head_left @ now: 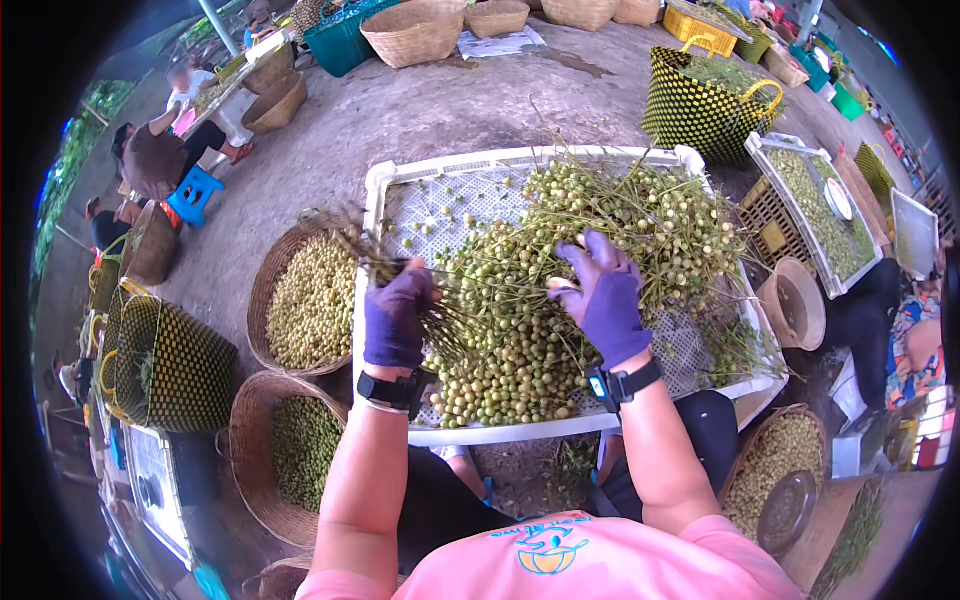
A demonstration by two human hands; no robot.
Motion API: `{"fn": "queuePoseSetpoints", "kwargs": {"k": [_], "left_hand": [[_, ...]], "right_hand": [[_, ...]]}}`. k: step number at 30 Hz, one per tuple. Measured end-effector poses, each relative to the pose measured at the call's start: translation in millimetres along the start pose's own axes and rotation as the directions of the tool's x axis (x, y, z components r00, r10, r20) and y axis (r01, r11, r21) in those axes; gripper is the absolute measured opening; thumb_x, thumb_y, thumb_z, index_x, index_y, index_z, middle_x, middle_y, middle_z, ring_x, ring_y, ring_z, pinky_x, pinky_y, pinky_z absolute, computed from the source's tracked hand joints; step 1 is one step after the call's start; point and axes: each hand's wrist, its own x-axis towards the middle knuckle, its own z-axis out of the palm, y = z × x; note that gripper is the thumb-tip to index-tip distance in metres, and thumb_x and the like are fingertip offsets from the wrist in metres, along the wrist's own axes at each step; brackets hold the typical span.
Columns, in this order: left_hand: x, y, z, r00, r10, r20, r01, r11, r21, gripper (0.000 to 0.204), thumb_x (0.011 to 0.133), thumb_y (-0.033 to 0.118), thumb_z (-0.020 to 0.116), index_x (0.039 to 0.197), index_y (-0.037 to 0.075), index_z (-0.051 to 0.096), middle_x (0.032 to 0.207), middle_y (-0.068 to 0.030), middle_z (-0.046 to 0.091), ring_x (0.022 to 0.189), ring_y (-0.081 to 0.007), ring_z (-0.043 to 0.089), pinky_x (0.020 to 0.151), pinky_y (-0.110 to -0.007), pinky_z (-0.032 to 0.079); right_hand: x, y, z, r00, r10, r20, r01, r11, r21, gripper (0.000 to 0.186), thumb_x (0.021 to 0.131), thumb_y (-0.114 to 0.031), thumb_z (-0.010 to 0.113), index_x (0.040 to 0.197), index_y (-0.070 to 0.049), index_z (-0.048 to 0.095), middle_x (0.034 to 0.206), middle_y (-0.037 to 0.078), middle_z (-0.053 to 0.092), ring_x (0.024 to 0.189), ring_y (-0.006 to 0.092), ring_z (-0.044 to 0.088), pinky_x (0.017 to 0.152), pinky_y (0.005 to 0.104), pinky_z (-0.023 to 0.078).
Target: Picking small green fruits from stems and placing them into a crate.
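A white mesh tray (450, 200) lies in front of me, heaped with small round green and yellowish fruits (510, 375), many still on thin stems. Purple gloves with bare fingertips cover both hands. Over the tray's left part, my left hand (400, 315) is closed around a bundle of thin brown stems (455, 325); the stems' far ends blur over the tray's left rim. My right hand (607, 300) hovers at the middle of the heap, fingers apart and slightly bent, close to the fruits. Nothing shows in its grasp. Stemmed bunches (650, 225) lie beyond it.
Left of the tray stand a wicker basket of pale fruits (310, 305) and another of greener ones (308, 450). A black-and-yellow woven basket (180, 360) is farther left. Right are a tan bucket (795, 305) and another fruit tray (815, 210). People (155, 160) sit at far left.
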Motion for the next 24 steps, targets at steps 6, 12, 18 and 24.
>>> {"fn": "queuePoseSetpoints", "kwargs": {"k": [6,12,18,24], "left_hand": [[-24.0,-7.8,26.6,0.945,-0.07,0.321,0.022,0.989,0.149,0.018,0.081,0.016,0.068,0.088,0.0,0.066,0.073,-0.0043,0.066,0.065,-0.0103,0.059,0.059,-0.025,0.045],[-20.8,-16.6,28.2,0.964,-0.083,0.251,0.024,0.973,0.232,0.015,0.082,0.014,0.069,0.084,0.0,0.067,0.067,-0.0036,0.065,0.058,-0.0095,0.058,0.054,-0.022,0.044],[-16.5,-20.2,37.3,0.948,-0.215,0.235,0.177,0.969,0.172,0.013,0.08,0.011,0.07,0.077,-0.002,0.066,0.066,-0.0059,0.064,0.051,-0.0122,0.057,0.048,-0.024,0.043],[-7.7,-21.9,30.9,0.963,-0.18,0.201,0.132,0.964,0.23,0.014,0.08,0.01,0.069,0.08,-0.004,0.067,0.063,-0.0062,0.063,0.049,-0.0128,0.057,0.047,-0.024,0.044]], "right_hand": [[-23.0,-45.7,24.8,0.953,-0.119,0.28,-0.133,0.663,0.737,0.04,0.075,-0.022,0.075,0.11,-0.006,0.062,0.091,0.015,0.067,0.083,0.0282,0.068,0.073,0.0366,0.053],[-34.6,-49.0,31.1,0.909,-0.056,0.414,-0.121,0.914,0.388,0.02,0.08,-0.021,0.068,0.09,-0.004,0.064,0.079,0.018,0.066,0.073,0.0302,0.067,0.064,0.0401,0.05],[-36.8,-36.7,28.7,0.89,-0.026,0.454,-0.104,0.96,0.258,0.027,0.081,-0.033,0.066,0.076,-0.007,0.063,0.07,0.017,0.063,0.066,0.0362,0.063,0.058,0.0453,0.048],[-33.1,-43.2,17.2,0.901,-0.003,0.435,-0.063,0.989,0.137,0.02,0.083,-0.029,0.064,0.077,-0.01,0.065,0.07,0.013,0.065,0.066,0.0315,0.065,0.059,0.0434,0.05]]}}
